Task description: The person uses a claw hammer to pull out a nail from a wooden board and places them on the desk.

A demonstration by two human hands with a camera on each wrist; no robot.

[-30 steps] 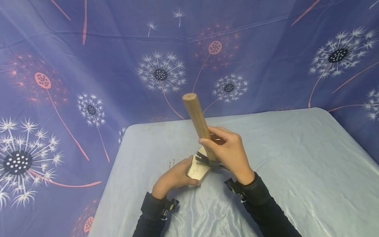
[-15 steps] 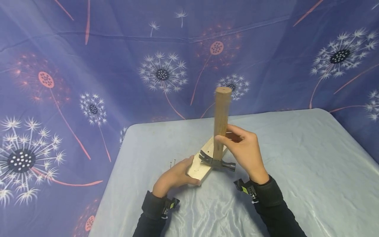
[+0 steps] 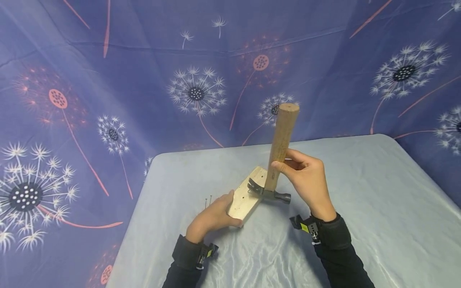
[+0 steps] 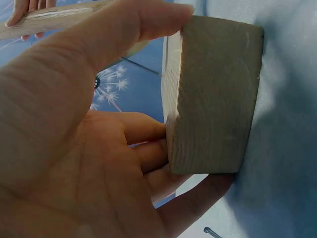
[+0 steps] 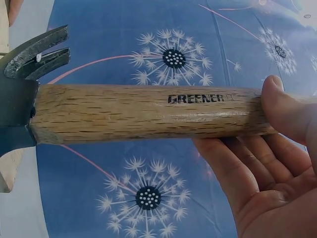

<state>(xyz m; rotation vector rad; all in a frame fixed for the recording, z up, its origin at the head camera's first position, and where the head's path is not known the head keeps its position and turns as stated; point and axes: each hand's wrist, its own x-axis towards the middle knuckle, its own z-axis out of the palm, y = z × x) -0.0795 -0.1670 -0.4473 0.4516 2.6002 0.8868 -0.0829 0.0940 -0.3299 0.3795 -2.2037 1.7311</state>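
Observation:
In the head view my left hand grips the near end of a pale wooden block, thumb on one side and fingers on the other. The left wrist view shows that end of the block close up. My right hand holds a claw hammer by its wooden handle, butt pointing up. Its dark head rests low over the block, claw to the left and striking face to the right. A thin nail sticks out of the block towards the hammer. Small dark holes mark the block's top.
Two nails stand upright just behind my left hand. A light blue cloth covers the table, and a purple dandelion-print curtain hangs behind and to the sides.
The hammer's handle has swung from leaning left, through upright, to leaning right, and my right hand has moved right with it. My left hand keeps its grip on the wooden block.

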